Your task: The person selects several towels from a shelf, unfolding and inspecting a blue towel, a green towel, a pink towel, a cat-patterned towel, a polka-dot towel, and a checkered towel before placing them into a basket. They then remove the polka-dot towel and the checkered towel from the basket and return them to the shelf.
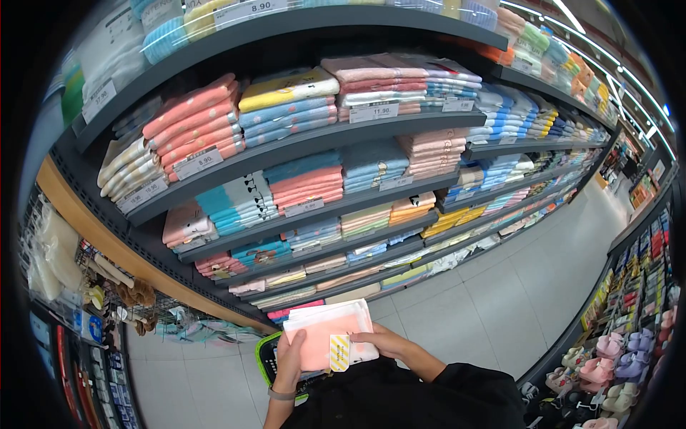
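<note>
A folded pink and white towel with a yellow-and-white striped tag is held in front of my body. My left hand grips its left edge, thumb on top. On the opposite edge, my right hand holds it with the thumb near the tag; the fingers underneath are hidden. Below and to the left, part of a green-rimmed basket or cart shows behind my left hand.
Ahead rise curved grey shelves stacked with folded towels and price labels. Tiled floor runs along the aisle. Racks of small clogs stand at right, and hanging goods at left.
</note>
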Demonstrator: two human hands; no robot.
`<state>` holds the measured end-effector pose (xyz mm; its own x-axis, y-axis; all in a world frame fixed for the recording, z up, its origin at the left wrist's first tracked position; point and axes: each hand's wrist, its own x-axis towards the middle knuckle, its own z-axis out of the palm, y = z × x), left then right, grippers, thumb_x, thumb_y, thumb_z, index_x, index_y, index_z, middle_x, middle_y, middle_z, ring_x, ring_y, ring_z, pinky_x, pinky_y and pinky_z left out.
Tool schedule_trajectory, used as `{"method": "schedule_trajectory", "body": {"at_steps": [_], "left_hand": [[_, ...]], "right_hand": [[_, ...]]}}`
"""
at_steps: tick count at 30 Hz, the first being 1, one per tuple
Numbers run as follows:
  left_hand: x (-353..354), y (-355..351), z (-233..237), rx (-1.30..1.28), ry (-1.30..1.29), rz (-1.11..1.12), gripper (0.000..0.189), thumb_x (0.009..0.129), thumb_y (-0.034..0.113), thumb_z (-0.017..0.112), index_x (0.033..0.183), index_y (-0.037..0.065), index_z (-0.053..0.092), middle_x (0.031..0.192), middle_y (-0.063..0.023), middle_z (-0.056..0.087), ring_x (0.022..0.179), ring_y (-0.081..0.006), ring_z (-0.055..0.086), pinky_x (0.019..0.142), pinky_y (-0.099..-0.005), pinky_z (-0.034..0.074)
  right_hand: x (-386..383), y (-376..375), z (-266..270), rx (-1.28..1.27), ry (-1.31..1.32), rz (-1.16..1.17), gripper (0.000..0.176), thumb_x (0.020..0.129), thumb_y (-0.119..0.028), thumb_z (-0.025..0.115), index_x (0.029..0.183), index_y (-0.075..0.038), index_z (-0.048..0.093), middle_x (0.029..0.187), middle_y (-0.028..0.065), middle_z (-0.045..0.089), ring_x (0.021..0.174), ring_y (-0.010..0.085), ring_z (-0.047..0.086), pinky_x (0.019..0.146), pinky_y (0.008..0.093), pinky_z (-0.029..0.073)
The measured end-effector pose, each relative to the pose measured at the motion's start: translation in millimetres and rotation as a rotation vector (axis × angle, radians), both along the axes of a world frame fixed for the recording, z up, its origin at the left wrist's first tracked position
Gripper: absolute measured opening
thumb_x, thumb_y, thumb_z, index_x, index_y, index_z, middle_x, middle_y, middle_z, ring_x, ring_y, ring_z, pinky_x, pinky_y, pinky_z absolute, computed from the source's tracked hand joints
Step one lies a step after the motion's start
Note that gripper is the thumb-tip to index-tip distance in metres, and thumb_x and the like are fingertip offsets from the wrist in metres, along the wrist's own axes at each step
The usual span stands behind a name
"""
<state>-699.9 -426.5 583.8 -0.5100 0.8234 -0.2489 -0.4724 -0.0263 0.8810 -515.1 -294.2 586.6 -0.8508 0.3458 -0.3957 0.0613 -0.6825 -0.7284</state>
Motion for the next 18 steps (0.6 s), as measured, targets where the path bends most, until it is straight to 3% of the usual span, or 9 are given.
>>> {"method": "schedule_trajectory", "body": {"at_steps": [7,10,15,18], "left_hand": [[-4,-1,-16,0.054,0.328,0.130,0.028,0.088,0.005,0.052,0.115,0.000,0.049,0.113,-0.0071,0.056,0.100,-0.0132,0.054,0.087,-0.0277,0.044],[-1,5,-7,0.037,0.256,0.174,0.026,0.087,0.004,0.052,0.113,-0.002,0.053,0.108,-0.0062,0.058,0.098,-0.0123,0.053,0.087,-0.0260,0.041],[-6,10,-2,-0.027,0.392,0.187,0.030,0.085,0.006,0.057,0.113,-0.003,0.053,0.104,-0.0057,0.060,0.092,-0.0104,0.054,0.081,-0.0237,0.044],[-3,8,3,0.004,0.301,0.186,0.029,0.086,0.006,0.057,0.113,-0.002,0.053,0.104,-0.0055,0.060,0.092,-0.0099,0.054,0.082,-0.0233,0.043]], "right_hand": [[-8,-3,0,-0.110,0.127,-0.188,0.041,0.090,-0.014,0.053,0.127,-0.004,0.042,0.114,0.0058,0.055,0.101,0.0125,0.055,0.084,0.0278,0.048],[-13,0,-10,-0.064,0.093,-0.222,0.042,0.090,-0.013,0.052,0.129,-0.004,0.041,0.114,0.0057,0.055,0.101,0.0126,0.055,0.085,0.0282,0.048],[-17,5,4,-0.053,0.076,-0.273,0.035,0.090,-0.012,0.052,0.123,-0.003,0.046,0.110,0.0082,0.058,0.097,0.0147,0.058,0.081,0.0293,0.050],[-19,5,12,-0.056,0.030,-0.270,0.037,0.089,-0.013,0.052,0.124,-0.002,0.046,0.111,0.0081,0.058,0.097,0.0159,0.058,0.082,0.0298,0.049]]}}
